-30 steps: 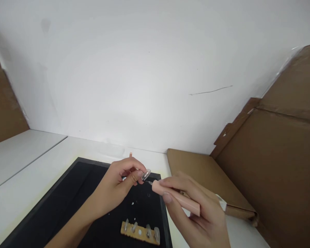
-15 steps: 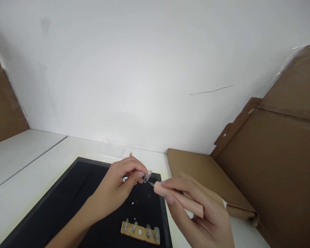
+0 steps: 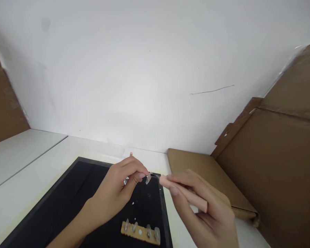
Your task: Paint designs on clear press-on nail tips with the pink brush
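Between its thumb and fingertips, my left hand (image 3: 121, 181) pinches a small clear false nail (image 3: 148, 178), tilted on edge. Something shiny and clear (image 3: 126, 180) shows beneath the palm, mostly hidden. Above the knuckles pokes a small pink tip (image 3: 131, 154); what it belongs to is hidden. My right hand (image 3: 206, 210) grips a nail polish brush (image 3: 184, 194) by its pink handle. Its thin dark tip meets or nearly meets the false nail's upper part. Below, a yellowish strip (image 3: 136, 237) carries several clear false nails standing up, with a white dot between them.
Beneath my hands lies a black mat (image 3: 64, 196) with small white specks on it. It rests on a white table (image 3: 41, 165). A flat cardboard box (image 3: 196, 165) lies at the right, beside a cardboard wall (image 3: 279, 165). A white wall (image 3: 134, 75) rises behind.
The brush has moved slightly right and up, its tip now at the false nail's upper part instead of below it. My left fingers have turned the nail a little.
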The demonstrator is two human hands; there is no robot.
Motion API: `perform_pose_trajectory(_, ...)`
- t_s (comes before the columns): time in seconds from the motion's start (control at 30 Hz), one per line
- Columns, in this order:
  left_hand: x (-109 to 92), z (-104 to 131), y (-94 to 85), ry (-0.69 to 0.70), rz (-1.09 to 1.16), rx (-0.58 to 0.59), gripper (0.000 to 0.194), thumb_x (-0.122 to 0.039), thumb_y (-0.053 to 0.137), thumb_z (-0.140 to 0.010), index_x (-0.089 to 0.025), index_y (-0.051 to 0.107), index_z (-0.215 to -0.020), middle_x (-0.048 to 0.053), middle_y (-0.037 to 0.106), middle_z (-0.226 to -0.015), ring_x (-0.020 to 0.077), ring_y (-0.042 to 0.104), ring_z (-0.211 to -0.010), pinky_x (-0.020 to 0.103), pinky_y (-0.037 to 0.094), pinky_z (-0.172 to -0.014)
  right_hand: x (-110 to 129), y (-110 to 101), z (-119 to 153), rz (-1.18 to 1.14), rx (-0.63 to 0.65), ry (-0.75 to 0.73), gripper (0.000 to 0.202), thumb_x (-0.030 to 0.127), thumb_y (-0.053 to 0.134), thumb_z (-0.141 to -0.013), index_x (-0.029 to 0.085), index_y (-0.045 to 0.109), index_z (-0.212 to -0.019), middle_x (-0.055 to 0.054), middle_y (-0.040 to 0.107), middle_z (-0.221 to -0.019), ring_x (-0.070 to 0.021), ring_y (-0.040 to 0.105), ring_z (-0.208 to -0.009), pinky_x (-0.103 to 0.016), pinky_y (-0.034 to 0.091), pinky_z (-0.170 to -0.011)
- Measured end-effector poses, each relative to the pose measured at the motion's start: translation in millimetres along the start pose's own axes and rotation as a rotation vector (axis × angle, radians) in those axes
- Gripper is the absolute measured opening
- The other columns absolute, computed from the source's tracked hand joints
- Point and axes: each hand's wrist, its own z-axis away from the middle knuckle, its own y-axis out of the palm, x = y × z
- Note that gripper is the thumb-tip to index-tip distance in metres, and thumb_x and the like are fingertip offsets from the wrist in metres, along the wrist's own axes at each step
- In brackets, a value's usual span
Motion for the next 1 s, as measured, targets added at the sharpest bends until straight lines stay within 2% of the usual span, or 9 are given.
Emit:
perform_pose_trajectory(0.07,-0.2,0.1,0.1,-0.009,-0.008,-0.006,0.022,-0.015,0.042,-0.095,-0.020,0.059,-0.082,0.003,0.062,-0.078,0.0155,0.057,-0.073,0.027,0.043,-0.069,0.0,-0.9,0.7,-0.017,0.003,-0.018,0.013,0.010,0.055,-0.085,0.020,0.061,-0.089,0.002,0.062,-0.066,-0.0098,0.055,-0.051,-0.022,0.041,-0.046)
perform_pose_trajectory(0.2,-1.1,-0.7,0.7,-0.010,-0.016,-0.002,0.022,-0.015,0.041,-0.095,-0.019,0.059,-0.083,0.002,0.060,-0.078,0.0153,0.056,-0.072,0.027,0.043,-0.069,1.6,-2.1,-0.1,-0.033,0.111,-0.055,0.013,0.010,0.057,-0.083,0.021,0.062,-0.087,0.003,0.063,-0.064,-0.0096,0.056,-0.050,-0.021,0.042,-0.045)
perform_pose_trajectory(0.33,-0.7,1.2,0.1,0.008,-0.038,0.001,0.022,-0.014,0.041,-0.095,-0.019,0.060,-0.084,0.003,0.061,-0.079,0.0159,0.056,-0.074,0.028,0.043,-0.071,1.8,-1.0,0.5,-0.001,0.019,-0.010,0.013,0.011,0.054,-0.086,0.020,0.063,-0.089,-0.001,0.065,-0.067,-0.0128,0.059,-0.053,-0.024,0.044,-0.047)
perform_pose_trajectory(0.4,-0.6,1.6,-0.2,0.010,-0.046,-0.001,0.022,-0.014,0.042,-0.095,-0.019,0.060,-0.084,0.003,0.061,-0.079,0.0157,0.056,-0.073,0.028,0.043,-0.070,1.4,-1.7,1.3,-0.008,0.012,-0.014,0.012,0.012,0.054,-0.086,0.020,0.063,-0.089,-0.001,0.064,-0.067,-0.0130,0.058,-0.053,-0.025,0.043,-0.047)
perform_pose_trajectory(0.57,-3.5,0.5,0.6,0.012,-0.073,0.005,0.022,-0.011,0.041,-0.095,-0.018,0.058,-0.084,0.002,0.059,-0.079,0.0141,0.056,-0.071,0.026,0.041,-0.067,-0.2,-3.8,1.5,-0.006,0.152,-0.038,0.011,0.013,0.056,-0.085,0.020,0.064,-0.086,0.001,0.063,-0.064,-0.0105,0.056,-0.049,-0.023,0.041,-0.044)
perform_pose_trajectory(0.73,-5.4,1.9,1.2,0.006,-0.130,0.018,0.023,-0.009,0.039,-0.094,-0.019,0.057,-0.084,0.002,0.059,-0.080,0.0147,0.056,-0.072,0.027,0.041,-0.067,0.1,-2.7,0.3,0.001,0.043,-0.006,0.014,0.011,0.054,-0.086,0.019,0.064,-0.091,-0.001,0.066,-0.069,-0.0125,0.060,-0.055,-0.024,0.045,-0.049)
perform_pose_trajectory(0.9,-5.2,2.0,2.2,0.009,-0.148,0.020,0.024,-0.010,0.037,-0.094,-0.021,0.056,-0.085,0.002,0.059,-0.080,0.0158,0.058,-0.073,0.028,0.043,-0.068,1.2,-5.4,1.2,0.004,0.151,-0.026,0.011,0.014,0.055,-0.085,0.020,0.064,-0.085,0.001,0.063,-0.063,-0.0117,0.057,-0.048,-0.024,0.042,-0.044)
perform_pose_trajectory(1.0,-4.6,3.0,2.3,0.019,-0.151,0.025,0.024,-0.010,0.038,-0.094,-0.021,0.056,-0.084,0.001,0.059,-0.080,0.0152,0.058,-0.072,0.027,0.042,-0.067,0.2,-5.4,2.3,0.012,0.077,-0.005,0.012,0.013,0.054,-0.086,0.020,0.064,-0.089,0.000,0.064,-0.066,-0.0123,0.059,-0.052,-0.024,0.044,-0.047)
